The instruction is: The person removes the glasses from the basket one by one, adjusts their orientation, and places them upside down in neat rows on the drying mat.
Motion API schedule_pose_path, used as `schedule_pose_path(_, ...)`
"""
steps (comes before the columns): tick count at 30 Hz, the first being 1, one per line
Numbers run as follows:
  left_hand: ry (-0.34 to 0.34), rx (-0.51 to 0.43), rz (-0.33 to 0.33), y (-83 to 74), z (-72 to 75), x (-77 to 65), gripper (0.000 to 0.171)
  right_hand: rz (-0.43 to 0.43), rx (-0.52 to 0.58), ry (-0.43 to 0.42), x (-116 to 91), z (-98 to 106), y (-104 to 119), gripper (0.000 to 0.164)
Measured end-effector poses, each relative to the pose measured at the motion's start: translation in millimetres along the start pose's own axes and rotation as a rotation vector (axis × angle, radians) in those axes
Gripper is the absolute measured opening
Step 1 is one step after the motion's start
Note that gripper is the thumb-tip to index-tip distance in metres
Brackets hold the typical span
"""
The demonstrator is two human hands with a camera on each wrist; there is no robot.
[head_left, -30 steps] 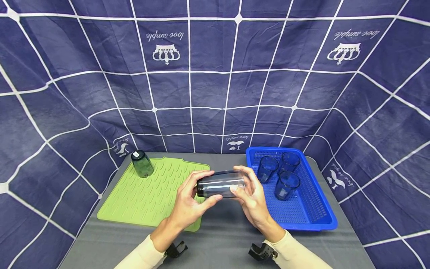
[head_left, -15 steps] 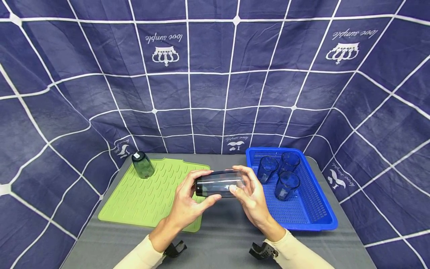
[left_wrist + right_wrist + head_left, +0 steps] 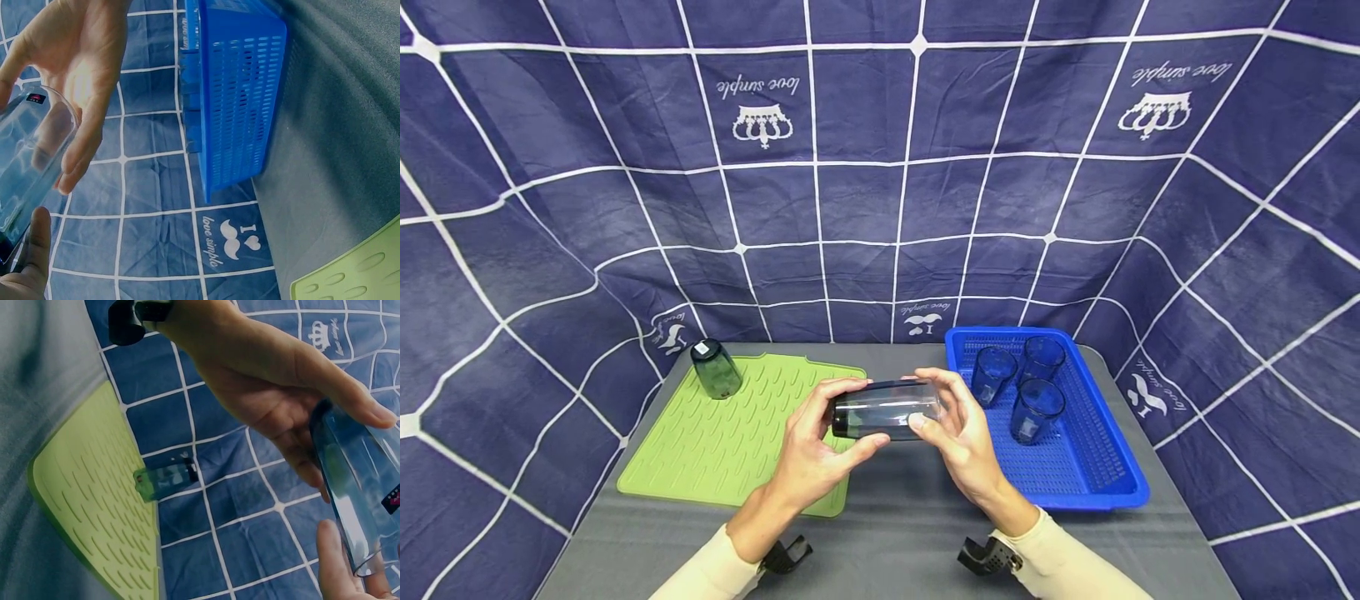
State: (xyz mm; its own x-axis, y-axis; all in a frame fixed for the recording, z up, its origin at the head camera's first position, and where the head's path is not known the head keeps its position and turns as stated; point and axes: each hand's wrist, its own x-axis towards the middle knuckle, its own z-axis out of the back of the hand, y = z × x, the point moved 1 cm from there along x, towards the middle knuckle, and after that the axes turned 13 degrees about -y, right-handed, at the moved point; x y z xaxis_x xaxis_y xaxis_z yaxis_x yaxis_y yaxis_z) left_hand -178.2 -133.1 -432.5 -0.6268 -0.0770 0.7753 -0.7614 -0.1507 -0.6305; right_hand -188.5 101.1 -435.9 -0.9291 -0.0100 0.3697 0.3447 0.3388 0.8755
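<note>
Between both hands a clear bluish drinking glass [image 3: 883, 408] lies sideways in the air, its dark base to the left and its mouth to the right. My left hand [image 3: 816, 442] grips the base end, thumb below and fingers above. At the rim end my right hand [image 3: 958, 437] holds it, thumb on the near side. A small dark label shows on the glass [image 3: 22, 147] in the left wrist view. Upside down at the far left corner of the green drying mat [image 3: 760, 442] stands another glass [image 3: 717, 371].
To the right, a blue plastic basket [image 3: 1120, 467] holds three glasses [image 3: 1036, 412] standing mouth up. Grey cloth covers the table [image 3: 895, 533]. A blue checked curtain [image 3: 857, 200] encloses the back and sides.
Both hands and the glass have shifted very slightly left in the head view, along with a small shift of the whole scene. The grip looks the same.
</note>
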Motion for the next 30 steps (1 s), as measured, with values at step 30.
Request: schedule_pose_path(30,-0.067,0.051,0.031,7.7,29.5,6.2,0.078,0.099,-0.129,0.010,6,36,3,0.054)
